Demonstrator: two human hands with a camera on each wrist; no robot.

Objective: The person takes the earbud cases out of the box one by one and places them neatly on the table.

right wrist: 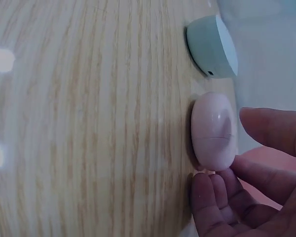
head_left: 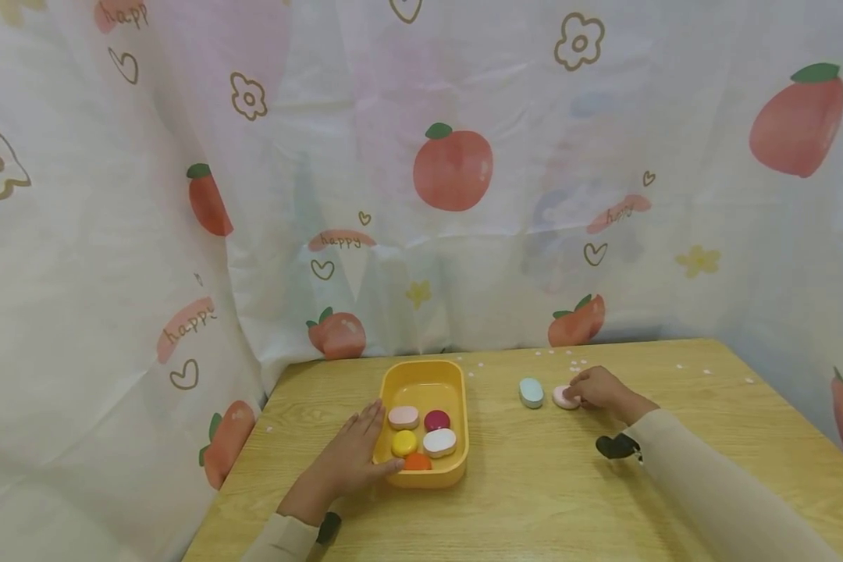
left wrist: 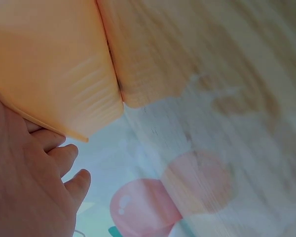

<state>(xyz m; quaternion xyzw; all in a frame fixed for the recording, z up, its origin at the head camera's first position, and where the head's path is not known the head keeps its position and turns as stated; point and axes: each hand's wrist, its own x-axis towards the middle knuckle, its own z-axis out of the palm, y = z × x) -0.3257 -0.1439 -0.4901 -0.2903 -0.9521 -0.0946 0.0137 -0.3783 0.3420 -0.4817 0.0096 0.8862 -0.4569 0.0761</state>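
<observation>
My left hand (head_left: 350, 454) rests at the left wall of a yellow tray (head_left: 460, 390), fingers along the side and thumb over the near rim. Inside the tray lie several small rounded cases: a pink oval (head_left: 403, 417), a dark red round (head_left: 437, 421), a yellow round (head_left: 404, 444), a white one (head_left: 439, 443) and an orange one (head_left: 417, 463), partly covered. My right hand (head_left: 600, 390) is at a pale pink rounded case (right wrist: 213, 131) with a seam. Its lower fingertips sit right at the case's end, the thumb a little off it. Beside it stands a pale green case (right wrist: 211, 47).
Small white petal-like bits (head_left: 576, 365) are scattered along the back of the wooden table (head_left: 534, 499). A white curtain (head_left: 499, 273) printed with peaches hangs behind and at the sides. A dark device (head_left: 617, 446) hangs at the right wrist.
</observation>
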